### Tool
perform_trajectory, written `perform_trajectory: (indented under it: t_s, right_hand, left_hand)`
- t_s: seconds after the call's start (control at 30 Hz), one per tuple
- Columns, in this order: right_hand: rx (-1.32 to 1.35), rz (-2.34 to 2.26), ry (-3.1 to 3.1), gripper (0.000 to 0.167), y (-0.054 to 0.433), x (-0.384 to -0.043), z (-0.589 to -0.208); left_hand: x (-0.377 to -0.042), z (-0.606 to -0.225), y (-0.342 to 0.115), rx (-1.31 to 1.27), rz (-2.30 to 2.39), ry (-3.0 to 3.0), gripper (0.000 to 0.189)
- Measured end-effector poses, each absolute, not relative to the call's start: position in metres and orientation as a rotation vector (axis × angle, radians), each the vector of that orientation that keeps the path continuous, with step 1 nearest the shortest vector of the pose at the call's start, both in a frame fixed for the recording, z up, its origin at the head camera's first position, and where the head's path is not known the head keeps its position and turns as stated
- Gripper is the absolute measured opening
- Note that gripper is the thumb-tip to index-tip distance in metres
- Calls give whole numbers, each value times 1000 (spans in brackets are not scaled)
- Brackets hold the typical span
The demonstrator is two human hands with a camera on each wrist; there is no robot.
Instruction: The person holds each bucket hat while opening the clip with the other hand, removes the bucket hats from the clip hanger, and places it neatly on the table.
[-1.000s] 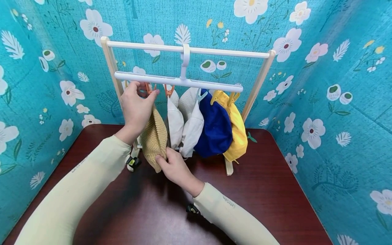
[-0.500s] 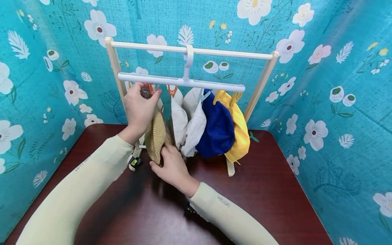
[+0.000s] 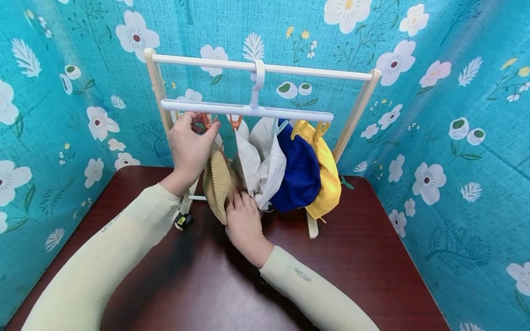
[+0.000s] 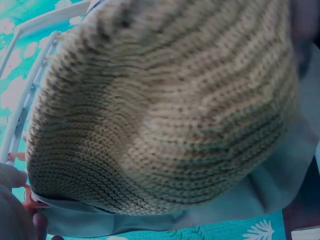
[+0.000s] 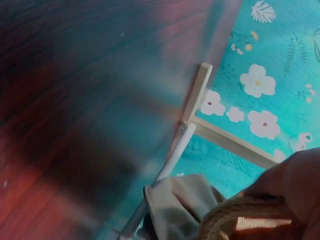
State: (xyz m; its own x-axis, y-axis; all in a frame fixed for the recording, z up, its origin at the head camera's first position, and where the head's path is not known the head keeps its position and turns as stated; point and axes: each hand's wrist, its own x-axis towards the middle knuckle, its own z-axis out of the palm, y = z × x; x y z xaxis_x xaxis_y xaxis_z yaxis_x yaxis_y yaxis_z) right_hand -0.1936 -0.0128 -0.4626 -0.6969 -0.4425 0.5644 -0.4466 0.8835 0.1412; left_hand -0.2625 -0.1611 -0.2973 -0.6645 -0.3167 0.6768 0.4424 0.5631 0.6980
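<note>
A tan knitted hat (image 3: 217, 179) hangs at the left end of the white hanger (image 3: 215, 108); its weave fills most of the left wrist view. My left hand (image 3: 188, 149) pinches an orange clip (image 3: 208, 120) above the hat, thumb on the near side. Low on the hat, my right hand (image 3: 245, 225) grips the edge, its fingertips tucked into the fold and the thumb hidden in the head view. The right wrist view has the fingers curled by the knitted rim (image 5: 220, 215). A second orange clip (image 3: 235, 121) is just right of the left hand.
Off-white hats (image 3: 271, 172), a blue hat (image 3: 298, 174) and a yellow hat (image 3: 329, 184) hang further right, with yellow clips (image 3: 299, 128) at that end. A wooden rack (image 3: 357, 117) carries the hanger on the dark red table (image 3: 352, 276). Floral cloth (image 3: 455, 197) surrounds it.
My right hand has shifted from the hat's lower tip to the right, fingers now deeper in the fold. The hat's lower end has swung right. My left hand stays at the orange clip.
</note>
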Motion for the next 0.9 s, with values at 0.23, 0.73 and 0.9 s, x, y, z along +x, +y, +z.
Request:
perform_trajectory:
  t_s: [0.23, 0.73, 0.9]
  right_hand:
    - [783, 449, -2405, 16, 5, -189, -443]
    - [650, 1373, -2401, 15, 30, -181, -439]
    - [596, 1295, -2314, 5, 38, -181, -442]
  left_hand:
    - [-264, -295, -160, -100, -1247, -1961, 35]
    - [-268, -294, -156, -75, -1283, -1879, 36]
    - [-269, -296, -155, -61, -1256, -1888, 36]
